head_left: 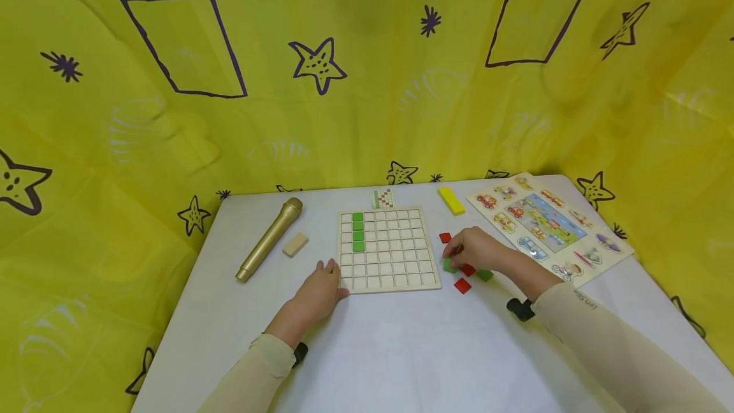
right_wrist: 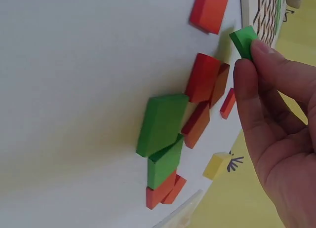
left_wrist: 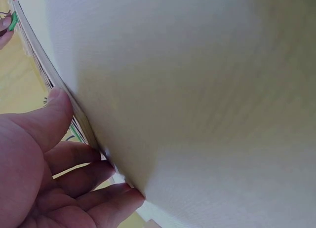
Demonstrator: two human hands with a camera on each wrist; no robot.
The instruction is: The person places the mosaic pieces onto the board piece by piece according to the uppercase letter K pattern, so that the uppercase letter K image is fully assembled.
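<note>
A wooden grid board (head_left: pixel 390 289) lies on the table, with several green tiles (head_left: pixel 358 231) in one column near its left side. My left hand (head_left: pixel 318 289) rests at the board's near left corner, thumb at the front edge and fingers along the left side. In the left wrist view, the thumb (left_wrist: pixel 59 107) touches the board's edge. My right hand (head_left: pixel 476 248) pinches a green square tile (right_wrist: pixel 243 39) between thumb and fingers, just right of the board. Beneath and beside that hand lie loose red tiles (right_wrist: pixel 210 11) and green tiles (right_wrist: pixel 163 124), some overlapping.
Behind the board lies a small pattern card (head_left: pixel 383 199). A gold microphone (head_left: pixel 269 241) and a plain wooden block (head_left: pixel 295 245) lie at left. A yellow block (head_left: pixel 451 201) and a vehicle picture puzzle (head_left: pixel 550 225) are at right. A yellow curtain (head_left: pixel 367 126) hangs behind the table.
</note>
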